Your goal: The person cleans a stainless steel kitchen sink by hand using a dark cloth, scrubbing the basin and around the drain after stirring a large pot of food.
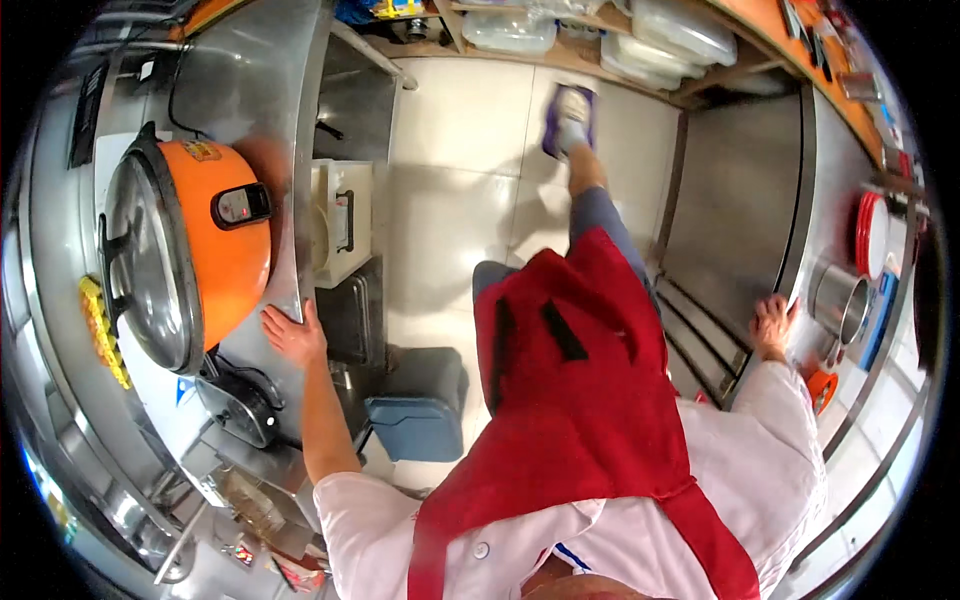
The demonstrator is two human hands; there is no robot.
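Observation:
My left hand (295, 331) lies at the front edge of the left stainless steel counter (279, 75), its fingers apart and holding nothing. Just beyond it stands a large orange electric cooker (225, 277) with a glass lid (146, 262) and a lit control panel. My right hand (772, 322) rests on the edge of the right steel counter (832, 150), with no object in its fingers. Near that hand are a steel pot (841, 304) and a stack of red-and-white plates (871, 235). One foot (573, 112) is stretched forward onto a purple cloth-like piece (553, 133) on the floor.
A grey-blue bin (416, 427) stands on the tiled floor (457, 112) by the left counter. Below that counter sits a cream container (356, 247) with a black handle. Clear plastic tubs (510, 31) fill a wooden shelf ahead. A black appliance (244, 409) is beside the cooker.

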